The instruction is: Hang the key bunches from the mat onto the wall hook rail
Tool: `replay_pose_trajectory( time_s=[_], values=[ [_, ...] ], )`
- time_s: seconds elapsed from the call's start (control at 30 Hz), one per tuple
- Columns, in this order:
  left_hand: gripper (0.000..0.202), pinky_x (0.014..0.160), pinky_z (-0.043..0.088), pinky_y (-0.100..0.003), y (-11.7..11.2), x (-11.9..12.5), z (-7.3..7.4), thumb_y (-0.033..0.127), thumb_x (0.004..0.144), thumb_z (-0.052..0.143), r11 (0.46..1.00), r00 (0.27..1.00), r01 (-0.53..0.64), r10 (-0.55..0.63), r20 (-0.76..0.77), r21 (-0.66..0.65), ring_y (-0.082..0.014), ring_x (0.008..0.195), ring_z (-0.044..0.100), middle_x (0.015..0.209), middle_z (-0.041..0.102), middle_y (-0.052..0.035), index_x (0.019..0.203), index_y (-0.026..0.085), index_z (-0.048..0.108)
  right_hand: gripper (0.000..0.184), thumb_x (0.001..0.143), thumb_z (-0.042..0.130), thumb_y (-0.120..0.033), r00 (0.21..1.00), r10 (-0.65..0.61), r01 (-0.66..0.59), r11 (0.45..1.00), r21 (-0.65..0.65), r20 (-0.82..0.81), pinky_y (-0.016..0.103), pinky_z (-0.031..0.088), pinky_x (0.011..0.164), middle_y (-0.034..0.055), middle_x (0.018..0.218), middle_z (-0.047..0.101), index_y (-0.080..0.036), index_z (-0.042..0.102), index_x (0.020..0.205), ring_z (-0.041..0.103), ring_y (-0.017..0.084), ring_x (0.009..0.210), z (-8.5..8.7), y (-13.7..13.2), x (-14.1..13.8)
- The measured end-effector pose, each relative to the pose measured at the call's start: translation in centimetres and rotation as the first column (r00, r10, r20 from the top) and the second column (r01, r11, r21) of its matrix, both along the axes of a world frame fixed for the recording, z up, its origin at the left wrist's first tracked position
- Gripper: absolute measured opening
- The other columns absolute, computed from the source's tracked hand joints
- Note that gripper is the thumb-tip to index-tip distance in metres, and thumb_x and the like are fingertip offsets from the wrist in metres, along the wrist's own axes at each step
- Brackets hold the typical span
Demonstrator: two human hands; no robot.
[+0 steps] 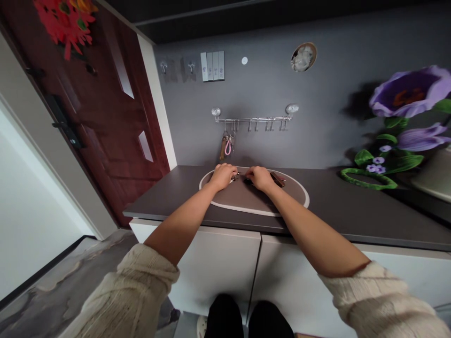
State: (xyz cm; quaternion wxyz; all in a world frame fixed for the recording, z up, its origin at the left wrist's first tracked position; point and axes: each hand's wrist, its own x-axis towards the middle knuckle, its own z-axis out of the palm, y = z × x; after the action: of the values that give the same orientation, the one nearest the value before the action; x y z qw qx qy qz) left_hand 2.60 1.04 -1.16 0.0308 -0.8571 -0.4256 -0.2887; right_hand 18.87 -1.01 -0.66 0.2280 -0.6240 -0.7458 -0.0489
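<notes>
My left hand (222, 175) and my right hand (260, 178) rest close together on an oval grey mat with a white rim (292, 196) that lies on a dark countertop (169, 197). Both hands have curled fingers around small metal things that look like keys (235, 177). A dark brown flat object (278, 179) pokes out to the right of my right hand. What each hand grips is mostly hidden by the fingers.
A chrome hook rail (252, 119) on the grey wall carries a key bunch with a pink loop (228, 144). A dark red door (88, 103) stands at the left. Purple artificial flowers (408, 101) sit at the right. White cabinet doors (218, 263) lie below the counter.
</notes>
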Motion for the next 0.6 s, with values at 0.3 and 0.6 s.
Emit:
replay_pose_trajectory(
  time_s=[0.3, 0.6],
  values=[
    [0.016, 0.072, 0.036, -0.024, 0.69, 0.12, 0.16, 0.017, 0.075, 0.046, 0.991, 0.927, 0.084, -0.038, 0.372, -0.108, -0.0142, 0.072, 0.051, 0.073, 0.062, -0.0014, 0.070, 0.018, 0.061, 0.014, 0.073, 0.056, -0.020, 0.981, 0.119, -0.112, 0.992, 0.055, -0.151, 0.021, 0.039, 0.071, 0.0026, 0.081, 0.068, -0.019, 0.067, 0.082, 0.058, 0.013, 0.074, 0.44, -0.32, -0.32],
    [0.008, 0.068, 0.039, -0.023, 0.96, 0.38, 0.05, 0.018, 0.073, 0.050, 0.927, 0.685, 0.310, -0.063, 0.726, -0.212, -0.0105, 0.065, 0.053, 0.067, 0.059, -0.0008, 0.069, 0.014, 0.056, 0.015, 0.072, 0.055, -0.025, 0.822, 0.226, -0.216, 0.973, 0.082, -0.523, 0.021, 0.040, 0.064, 0.0018, 0.076, 0.065, -0.015, 0.063, 0.080, 0.055, 0.010, 0.065, 0.64, -0.55, -0.74]
  ],
)
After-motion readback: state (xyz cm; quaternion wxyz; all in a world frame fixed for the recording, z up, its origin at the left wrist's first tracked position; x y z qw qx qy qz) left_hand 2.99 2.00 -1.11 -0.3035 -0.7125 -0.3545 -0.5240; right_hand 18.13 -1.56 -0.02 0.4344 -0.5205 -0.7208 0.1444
